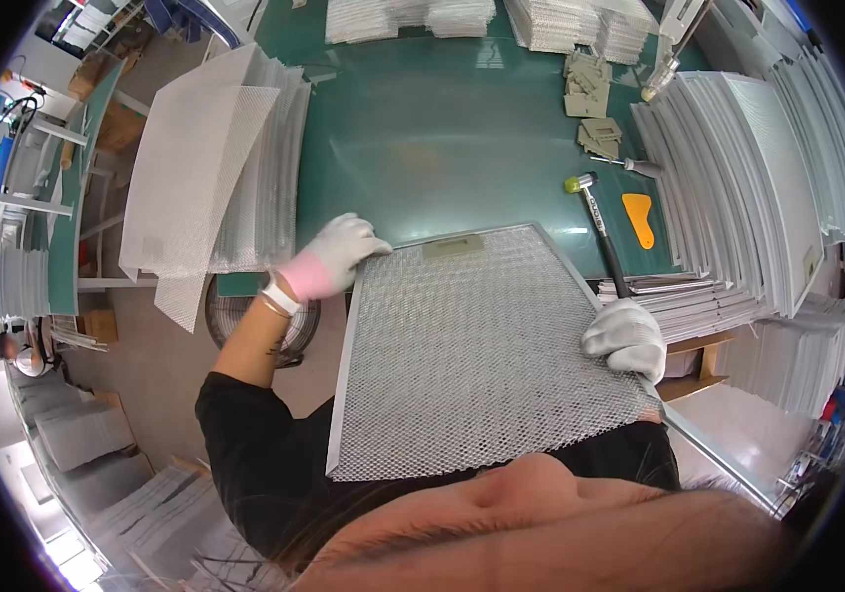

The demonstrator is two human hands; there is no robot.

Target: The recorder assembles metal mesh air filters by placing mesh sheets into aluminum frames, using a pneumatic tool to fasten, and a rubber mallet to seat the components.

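Observation:
A silver mesh filter panel [482,355] is tilted toward me over the table's near edge. Metal frame strips line its left, far and right sides; along the near side the mesh shows no strip. A small grey-green plate [452,247] sits at its far edge. My left hand [339,257], in a white and pink glove, grips the far left corner. On the right edge, my white-gloved right hand [627,340] is closed around the panel, its fingertips partly hidden. A mallet [595,222] with a yellow-green tip lies just beyond that hand, its black handle end pointing at it.
Stacked mesh sheets [195,178] stand on the left, overhanging the green table [422,138]. Framed panels [729,187] are piled at right. A screwdriver [640,168], an orange flat tool [639,219] and grey-green plates [588,89] lie nearby. A fan [304,326] stands below left.

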